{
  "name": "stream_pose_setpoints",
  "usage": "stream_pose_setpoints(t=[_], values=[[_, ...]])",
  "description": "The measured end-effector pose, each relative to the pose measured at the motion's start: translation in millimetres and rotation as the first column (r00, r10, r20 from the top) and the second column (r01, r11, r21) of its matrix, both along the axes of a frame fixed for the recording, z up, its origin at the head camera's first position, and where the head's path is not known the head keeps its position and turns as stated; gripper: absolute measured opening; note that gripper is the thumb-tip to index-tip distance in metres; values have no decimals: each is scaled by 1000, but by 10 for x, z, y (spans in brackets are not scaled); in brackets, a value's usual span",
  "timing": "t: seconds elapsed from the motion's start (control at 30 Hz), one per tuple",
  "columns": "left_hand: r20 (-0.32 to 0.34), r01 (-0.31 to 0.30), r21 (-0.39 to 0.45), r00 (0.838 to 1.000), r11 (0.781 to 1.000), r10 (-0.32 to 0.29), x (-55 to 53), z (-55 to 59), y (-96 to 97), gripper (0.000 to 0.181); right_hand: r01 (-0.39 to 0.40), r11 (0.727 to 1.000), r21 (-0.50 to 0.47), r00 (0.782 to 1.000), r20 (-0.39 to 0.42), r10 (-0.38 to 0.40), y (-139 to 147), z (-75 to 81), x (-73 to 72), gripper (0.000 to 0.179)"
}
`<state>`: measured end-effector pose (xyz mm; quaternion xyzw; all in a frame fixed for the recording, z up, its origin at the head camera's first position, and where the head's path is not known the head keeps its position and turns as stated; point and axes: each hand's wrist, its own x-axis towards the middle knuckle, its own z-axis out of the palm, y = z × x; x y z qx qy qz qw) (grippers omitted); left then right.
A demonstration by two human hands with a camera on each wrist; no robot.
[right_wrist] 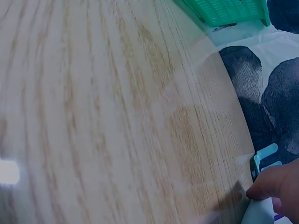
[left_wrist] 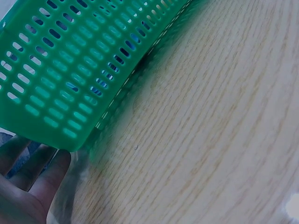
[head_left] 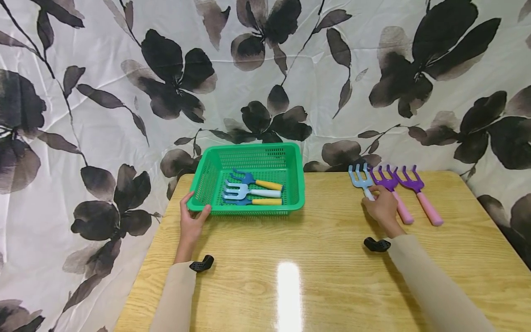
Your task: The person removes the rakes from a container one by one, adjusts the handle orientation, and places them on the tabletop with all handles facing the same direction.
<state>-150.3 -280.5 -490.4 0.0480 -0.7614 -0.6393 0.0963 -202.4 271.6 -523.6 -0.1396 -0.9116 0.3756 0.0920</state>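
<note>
At the left of the table, my left hand point(head_left: 193, 226) holds the near left corner of a green plastic basket point(head_left: 246, 210), thumb and fingers spread around the corner. Inside lie a light-blue hand fork point(head_left: 237, 191) and two blue tools with yellow handles, a rake point(head_left: 247, 178) and a lower one point(head_left: 265, 201) seen partly edge-on. To the right, my right hand point(head_left: 382, 206) pinches another light-blue hand fork point(head_left: 360, 178) near the top of its handle, tines pointing away. Beside it lie two purple hand forks with pink handles, one point(head_left: 387, 180) partly behind my hand, the other point(head_left: 415, 182) farther right.
The wooden table point(head_left: 327, 249) has its back edge close behind the basket and forks. A floral cloth point(head_left: 323, 83) hangs behind it and along the left side. A bright light reflection lies on the tabletop at the front.
</note>
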Motion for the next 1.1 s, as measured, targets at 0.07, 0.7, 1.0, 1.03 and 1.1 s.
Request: stream_pose_setpoints(t=[0.07,0.7,1.0,1.03,1.1], values=[[0,-3,2,1000,1000,3,3,4,-8,75,-4,1000,1,1000,-6,4,0,2,-9,39],[3,-4,24,1000,1000,4,39,4,-24,76,-253,966,60,926,-273,260,-163,425,-245,90],[7,12,15,1000,1000,-13,40,-12,-27,77,-619,780,94,753,-214,622,-339,841,-462,96],[2,15,15,1000,1000,-15,34,-16,-26,77,-643,760,95,734,-207,647,-372,884,-487,96],[-6,18,10,1000,1000,-18,25,-18,-22,76,-682,725,95,702,-193,686,-443,970,-534,96]])
